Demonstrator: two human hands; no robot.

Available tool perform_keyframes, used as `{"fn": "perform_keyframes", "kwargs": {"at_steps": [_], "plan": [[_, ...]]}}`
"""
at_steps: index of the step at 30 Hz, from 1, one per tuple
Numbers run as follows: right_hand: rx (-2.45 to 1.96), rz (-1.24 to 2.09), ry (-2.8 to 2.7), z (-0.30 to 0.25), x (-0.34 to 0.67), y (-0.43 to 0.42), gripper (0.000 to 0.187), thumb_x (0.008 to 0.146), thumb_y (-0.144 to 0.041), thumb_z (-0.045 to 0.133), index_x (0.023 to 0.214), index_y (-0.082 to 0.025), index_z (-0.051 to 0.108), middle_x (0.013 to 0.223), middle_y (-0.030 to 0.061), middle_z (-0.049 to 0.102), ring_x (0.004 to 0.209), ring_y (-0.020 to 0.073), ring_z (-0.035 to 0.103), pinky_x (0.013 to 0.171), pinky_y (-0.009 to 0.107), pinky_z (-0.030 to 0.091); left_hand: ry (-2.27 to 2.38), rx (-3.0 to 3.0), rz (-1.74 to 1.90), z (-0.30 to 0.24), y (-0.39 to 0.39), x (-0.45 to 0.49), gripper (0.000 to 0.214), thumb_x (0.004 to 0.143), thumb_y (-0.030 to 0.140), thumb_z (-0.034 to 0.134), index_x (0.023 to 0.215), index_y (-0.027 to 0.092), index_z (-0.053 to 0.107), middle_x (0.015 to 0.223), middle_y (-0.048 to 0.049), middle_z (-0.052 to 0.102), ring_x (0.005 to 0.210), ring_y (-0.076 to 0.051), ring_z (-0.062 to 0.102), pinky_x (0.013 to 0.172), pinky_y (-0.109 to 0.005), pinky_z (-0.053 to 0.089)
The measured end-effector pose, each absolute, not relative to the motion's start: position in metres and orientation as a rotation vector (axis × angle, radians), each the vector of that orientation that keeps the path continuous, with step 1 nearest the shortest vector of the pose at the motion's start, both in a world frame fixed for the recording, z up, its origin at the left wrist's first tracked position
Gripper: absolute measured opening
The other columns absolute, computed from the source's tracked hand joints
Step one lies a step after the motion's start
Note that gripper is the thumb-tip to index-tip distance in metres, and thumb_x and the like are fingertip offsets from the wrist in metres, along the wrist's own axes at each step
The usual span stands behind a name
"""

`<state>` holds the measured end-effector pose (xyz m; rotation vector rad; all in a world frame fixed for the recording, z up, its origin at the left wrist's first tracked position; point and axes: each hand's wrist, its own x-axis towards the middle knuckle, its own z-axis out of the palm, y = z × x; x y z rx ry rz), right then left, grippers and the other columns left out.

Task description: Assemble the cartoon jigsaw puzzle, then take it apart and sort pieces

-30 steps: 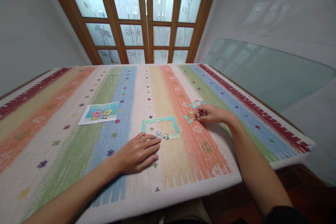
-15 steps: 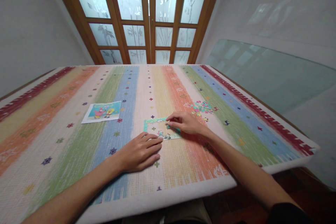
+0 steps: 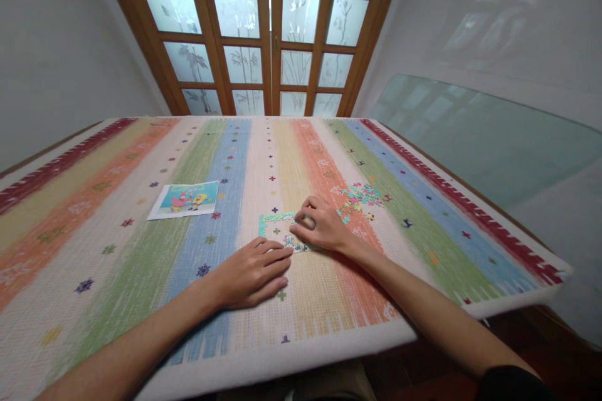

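A small jigsaw frame [image 3: 275,223] with a teal border lies on the striped cloth near the table's middle. My right hand [image 3: 320,229] rests on its right half, fingers curled and pinched on a puzzle piece that is mostly hidden. My left hand [image 3: 251,272] lies flat just below the frame's lower left corner, fingers stretched and touching its edge, holding nothing. A heap of loose puzzle pieces [image 3: 360,194] sits to the right of the frame.
A cartoon reference picture [image 3: 185,198] lies on the cloth at the left. The striped tablecloth [image 3: 117,250] covers the whole table. Wooden glazed doors [image 3: 270,31] stand behind the far edge. A glass panel [image 3: 470,131] leans along the right wall.
My right hand left the heap of loose pieces and moved left onto the jigsaw frame, then curled over its inner right part. My left hand stayed put.
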<state>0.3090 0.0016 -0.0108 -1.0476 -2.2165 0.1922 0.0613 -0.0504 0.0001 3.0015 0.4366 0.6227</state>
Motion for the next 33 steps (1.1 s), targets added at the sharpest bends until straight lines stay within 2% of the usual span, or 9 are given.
{"fn": "perform_keyframes", "kwargs": {"at_steps": [13,24,33], "plan": [[-1.105,0.386,-2.198,-0.0094,0.3080,-0.0020,0.006,0.086,-0.024,0.073,0.086,-0.018,0.072,0.092,0.0058,0.062,0.088,0.0198,0.059,0.081,0.036,0.047,0.447,2.993,0.605,0.0007,-0.0503,0.0616,0.028,0.106,0.028,0.042,0.121,0.015,0.062,0.126,-0.0102,0.070,0.110,-0.027,0.062,0.090,-0.043,0.048],[-1.102,0.357,-2.229,-0.0122,0.3105,0.0010,0.007,0.089,-0.025,0.072,0.093,-0.019,0.074,0.095,0.0070,0.063,0.091,0.0212,0.059,0.084,0.037,0.048,0.431,2.998,0.625,0.0008,-0.0500,0.0620,0.028,0.106,0.028,0.044,0.123,0.016,0.062,0.127,-0.0103,0.070,0.111,-0.027,0.063,0.090,-0.043,0.050],[-1.109,0.211,-2.311,-0.0092,0.3089,-0.0022,0.010,0.092,-0.025,0.068,0.095,-0.018,0.075,0.097,0.0094,0.064,0.094,0.0232,0.058,0.086,0.039,0.048,0.443,2.988,0.621,0.0022,-0.0507,0.0621,0.028,0.106,0.028,0.043,0.122,0.016,0.063,0.125,-0.0103,0.071,0.110,-0.027,0.063,0.091,-0.043,0.049]]}}
